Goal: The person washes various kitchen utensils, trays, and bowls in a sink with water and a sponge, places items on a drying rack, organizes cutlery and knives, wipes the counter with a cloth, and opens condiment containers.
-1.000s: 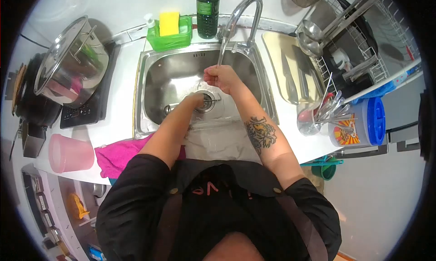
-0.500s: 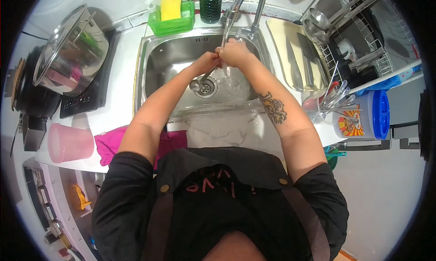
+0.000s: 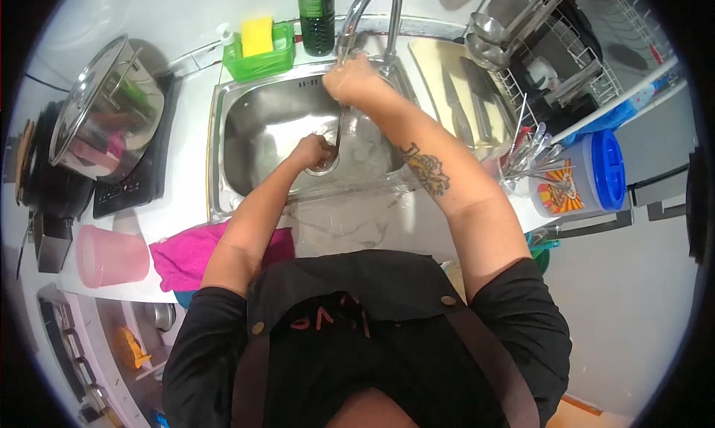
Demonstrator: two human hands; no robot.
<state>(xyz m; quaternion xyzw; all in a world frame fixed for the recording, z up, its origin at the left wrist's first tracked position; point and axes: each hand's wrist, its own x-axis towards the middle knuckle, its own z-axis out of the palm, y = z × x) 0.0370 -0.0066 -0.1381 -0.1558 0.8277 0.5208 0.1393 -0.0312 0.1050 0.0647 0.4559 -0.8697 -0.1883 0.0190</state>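
Observation:
A small metal ladle [image 3: 340, 132] stands nearly upright in the steel sink [image 3: 253, 119]. My right hand [image 3: 350, 80] is closed round the upper part of its handle, directly under the faucet [image 3: 393, 22], and water runs over that hand. Down by the drain, my left hand [image 3: 314, 151] has its fingers curled around the ladle's bowl end, which they mostly hide.
Behind the sink sit a green caddy [image 3: 261, 62] with a yellow sponge [image 3: 258, 36] and a dark green bottle [image 3: 316, 18]. Knives lie on a cutting board [image 3: 439, 71] at right. A pot [image 3: 104, 115], pink container [image 3: 112, 257] and magenta cloth [image 3: 186, 257] are left.
My hands have moved apart: the left down to the ladle's bowl end near the drain, the right up the handle toward the spout. The view has shifted slightly.

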